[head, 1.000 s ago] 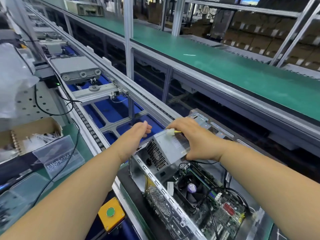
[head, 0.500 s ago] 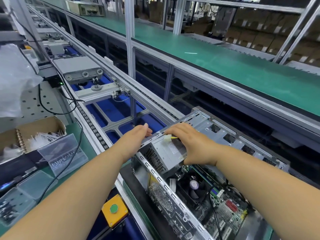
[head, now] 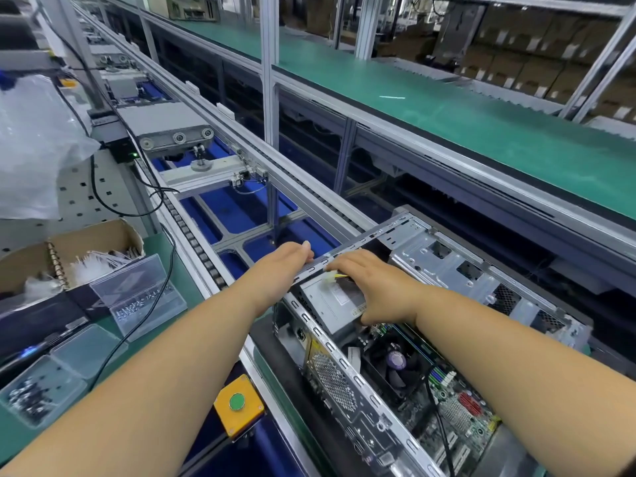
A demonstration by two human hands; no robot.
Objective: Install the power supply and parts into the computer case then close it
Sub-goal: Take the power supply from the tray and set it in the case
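Observation:
An open silver computer case (head: 345,363) lies on its side on the conveyor. The grey power supply (head: 325,304) sits in its far left corner, under the rim. My right hand (head: 377,287) lies over the top of the power supply, thumb hooked on its near edge, fingers over a white connector (head: 329,279) with yellow wires. My left hand (head: 280,268) rests with straight fingers on the outside of the case's far left rim. Inside the case I see the motherboard (head: 451,411) and its black fan (head: 395,364).
A yellow box with a green button (head: 237,404) stands at the near conveyor edge. Clear plastic screw boxes (head: 137,297), a cardboard box (head: 93,242) and a black cable lie on the left bench. A plastic bag (head: 31,149) hangs far left. A green shelf (head: 447,115) runs behind.
The power supply has gone down from above the case rim into the far left corner. Both hands moved with it and now sit lower against the case.

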